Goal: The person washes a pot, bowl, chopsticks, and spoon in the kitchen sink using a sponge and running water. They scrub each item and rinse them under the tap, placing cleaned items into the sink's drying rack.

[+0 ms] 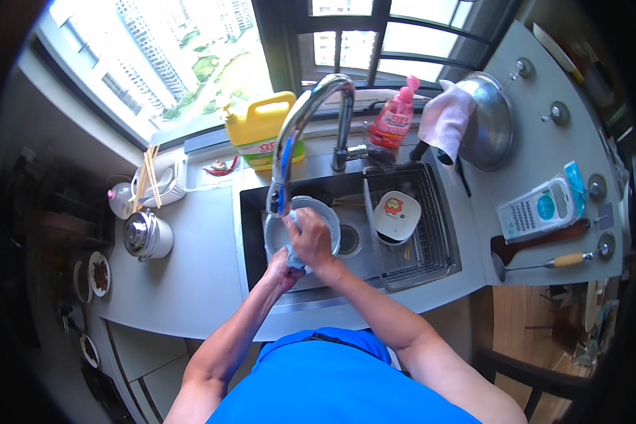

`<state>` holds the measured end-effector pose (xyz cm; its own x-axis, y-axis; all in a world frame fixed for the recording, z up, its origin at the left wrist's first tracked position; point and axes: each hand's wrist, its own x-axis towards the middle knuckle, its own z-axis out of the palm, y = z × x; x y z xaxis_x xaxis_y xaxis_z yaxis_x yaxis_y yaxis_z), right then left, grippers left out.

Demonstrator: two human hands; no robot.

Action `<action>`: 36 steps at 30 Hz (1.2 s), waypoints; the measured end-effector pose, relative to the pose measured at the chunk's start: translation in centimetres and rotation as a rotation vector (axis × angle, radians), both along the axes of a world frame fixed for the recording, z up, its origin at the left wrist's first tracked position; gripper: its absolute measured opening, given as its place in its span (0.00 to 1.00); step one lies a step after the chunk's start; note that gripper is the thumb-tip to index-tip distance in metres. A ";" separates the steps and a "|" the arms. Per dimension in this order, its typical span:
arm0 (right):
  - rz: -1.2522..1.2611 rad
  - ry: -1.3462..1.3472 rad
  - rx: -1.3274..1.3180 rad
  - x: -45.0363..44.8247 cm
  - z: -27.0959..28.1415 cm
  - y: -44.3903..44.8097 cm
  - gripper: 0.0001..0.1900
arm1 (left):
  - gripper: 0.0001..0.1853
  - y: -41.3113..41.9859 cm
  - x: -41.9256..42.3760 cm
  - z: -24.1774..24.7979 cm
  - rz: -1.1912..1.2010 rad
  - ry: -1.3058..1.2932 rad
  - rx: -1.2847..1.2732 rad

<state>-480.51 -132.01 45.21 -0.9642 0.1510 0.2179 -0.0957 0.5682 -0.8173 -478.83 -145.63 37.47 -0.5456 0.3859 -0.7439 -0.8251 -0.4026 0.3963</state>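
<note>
Both hands are over the left part of the kitchen sink (360, 273), below the arched chrome faucet (297, 122). My right hand (311, 238) grips a light blue cloth (295, 258), which shows above and below its fingers. Lower and to the left, my left hand (284, 270) is closed on the cloth's lower end. Under the hands is a round, pale basin (329, 212) in the sink; the hands and faucet hide part of it. A wire drain basket (434, 238) at the sink's right side holds a white lidded container (397, 214).
Behind the sink stand a yellow jug (265, 130) and a pink detergent bottle (392, 122). A lidded white pot (156, 238) and a basket with chopsticks (175, 183) are on the left. A metal bowl (490, 122), a packaged grater (538, 209) and a wooden spatula (546, 236) are on the right.
</note>
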 end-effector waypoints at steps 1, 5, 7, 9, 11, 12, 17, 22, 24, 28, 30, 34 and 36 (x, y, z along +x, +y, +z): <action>0.069 -0.178 -0.037 -1.2 0.4 0.3 0.13 | 0.03 -1.5 0.1 -0.4 -0.104 0.034 -0.016; 0.261 -0.460 -0.872 -4.1 -6.3 4.9 0.14 | 0.04 0.9 0.4 2.7 -0.311 -0.022 0.006; 0.259 -0.815 -1.377 -2.7 -8.9 4.8 0.13 | 0.08 0.7 0.7 2.3 -0.240 -0.077 0.149; 0.213 -0.733 -1.696 0.1 -10.8 3.1 0.14 | 0.06 1.0 1.1 2.1 -0.140 -0.066 0.124; 0.012 -0.639 -1.775 2.1 -9.8 2.0 0.16 | 0.07 1.5 1.1 1.9 -0.116 0.105 -0.097; -0.089 -0.650 -1.724 2.8 -9.5 1.4 0.17 | 0.08 1.7 1.2 1.7 -0.111 0.184 -0.211; -0.241 -0.652 -1.522 4.2 -6.4 -1.1 0.19 | 0.14 -1.8 -1.8 -3.0 -0.093 1.013 -1.213; 0.028 -0.377 -0.439 3.0 -11.3 2.6 0.16 | 0.21 -5.4 -5.1 -3.0 -0.138 0.970 -1.288; 0.088 -0.303 -0.156 2.9 -11.7 2.8 0.15 | 0.25 -11.6 -5.9 -6.9 0.061 1.030 -1.454; 0.073 -0.030 -0.082 4.9 -10.9 6.6 0.14 | 0.16 -12.6 -7.4 -3.2 0.210 0.574 -1.121; -0.110 -0.055 -0.148 5.5 -8.2 8.7 0.10 | 0.08 -17.1 -7.9 -4.4 0.258 0.528 -1.055; -0.581 -0.040 -0.051 7.3 -5.2 16.4 0.09 | 0.06 -19.8 -8.0 -3.3 0.363 0.474 -0.918; -0.757 -0.016 0.188 8.4 -7.5 21.4 0.13 | 0.06 -20.6 -8.2 -3.1 0.384 0.427 -0.880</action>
<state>-472.16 -110.64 37.67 -0.6168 0.7309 0.2922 0.3841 0.6034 -0.6988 -487.05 -166.21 34.40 -0.7999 -0.4522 -0.3947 -0.4255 -0.0365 0.9042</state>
